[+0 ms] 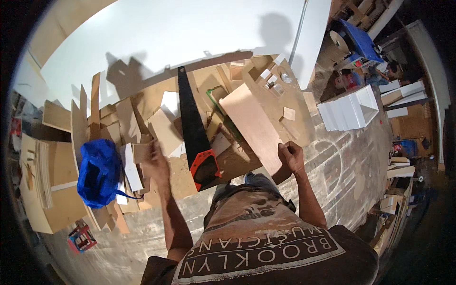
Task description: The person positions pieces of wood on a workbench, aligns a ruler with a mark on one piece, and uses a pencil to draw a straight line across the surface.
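Observation:
My right hand (291, 156) is closed on the near end of a long, pale wooden board (251, 124), thumb and fingers at its edge. The board slants from the worktable's middle towards me. Over the left part of the table is my left hand (156, 167), beside a small wood block (139, 153); motion smears its fingers, and I cannot tell whether it touches the block. Between my hands lies a handsaw (191, 114) with a black blade and an orange-and-black handle (205, 169), which points towards me. A green-edged tool or strip (230, 124) is partly hidden beside the board.
A blue bag (99, 173) sits among upright wood offcuts (95, 107) at left. Small white blocks (271, 80) lie on the table's far right. Stacked white box-like pieces (343, 114) stand right of the table. A large white panel (190, 33) rises behind.

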### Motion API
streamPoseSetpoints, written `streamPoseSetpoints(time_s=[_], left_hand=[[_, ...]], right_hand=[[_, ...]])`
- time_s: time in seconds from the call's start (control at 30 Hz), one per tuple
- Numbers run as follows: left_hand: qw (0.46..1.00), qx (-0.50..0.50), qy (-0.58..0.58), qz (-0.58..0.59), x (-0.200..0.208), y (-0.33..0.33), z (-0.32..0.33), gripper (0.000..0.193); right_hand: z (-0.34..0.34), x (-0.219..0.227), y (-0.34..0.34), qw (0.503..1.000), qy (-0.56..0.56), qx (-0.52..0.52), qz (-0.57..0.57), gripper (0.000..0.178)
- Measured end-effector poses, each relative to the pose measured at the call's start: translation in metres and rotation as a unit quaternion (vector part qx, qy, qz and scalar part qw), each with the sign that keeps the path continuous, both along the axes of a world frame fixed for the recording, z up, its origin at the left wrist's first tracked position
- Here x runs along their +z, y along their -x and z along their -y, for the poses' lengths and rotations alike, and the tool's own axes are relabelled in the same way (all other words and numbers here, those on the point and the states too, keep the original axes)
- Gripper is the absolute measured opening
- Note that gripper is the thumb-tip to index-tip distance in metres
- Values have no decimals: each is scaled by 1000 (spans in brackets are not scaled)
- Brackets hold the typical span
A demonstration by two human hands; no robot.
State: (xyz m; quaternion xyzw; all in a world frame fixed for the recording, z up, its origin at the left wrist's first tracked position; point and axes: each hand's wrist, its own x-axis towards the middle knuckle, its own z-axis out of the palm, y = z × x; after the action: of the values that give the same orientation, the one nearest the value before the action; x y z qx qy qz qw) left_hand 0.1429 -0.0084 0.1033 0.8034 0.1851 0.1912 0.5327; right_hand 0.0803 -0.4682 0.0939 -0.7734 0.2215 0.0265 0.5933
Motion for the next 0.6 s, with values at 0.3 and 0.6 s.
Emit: streamPoseSetpoints(time_s=[0.3,0.6], left_hand=[[827,-48,554,-83,-16,22,97,31],[938,-19,309,-154,-24,49,36,45]], right_hand=[[-73,26,-32,946,161,281,22,33],[-44,-32,-37,959,111,254,54,30]])
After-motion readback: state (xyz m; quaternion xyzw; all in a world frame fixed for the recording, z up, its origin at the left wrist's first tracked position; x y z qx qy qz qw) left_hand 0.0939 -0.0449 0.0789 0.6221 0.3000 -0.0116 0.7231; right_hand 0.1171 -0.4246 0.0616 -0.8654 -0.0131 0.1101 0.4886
